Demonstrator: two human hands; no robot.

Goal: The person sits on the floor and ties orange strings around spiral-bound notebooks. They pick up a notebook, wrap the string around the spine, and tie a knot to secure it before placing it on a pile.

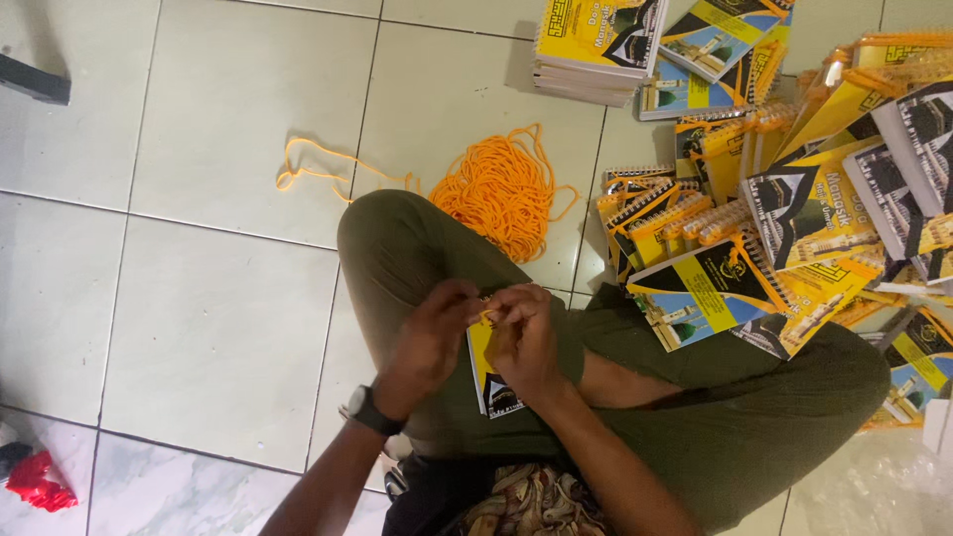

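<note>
Pale glazed floor tiles (208, 328) fill the view, and the person sits cross-legged on them in olive trousers. A small spiral-bound booklet (488, 382) with a yellow and black cover rests on the lap, its long axis running roughly from 12 to 6 o'clock, top edge tucked under the fingers. The left hand (429, 337), a dark wristwatch (369, 410) on its wrist, and the right hand (526, 337) meet over that top edge, both about equally near. Fingertips of each hand are pinched almost closed on something small and orange there, probably a bit of cord, though it is too small to be sure. The booklet's body hangs toward 6 o'clock from the fingers, partly covered by the right palm. At 12 o'clock from the hands, past the knee, lies a tangled heap of orange cord (501, 189), with a loose strand trailing toward 10 o'clock. A sprawl of matching spiral booklets (794, 218) spreads from 1 to 3 o'clock.
</note>
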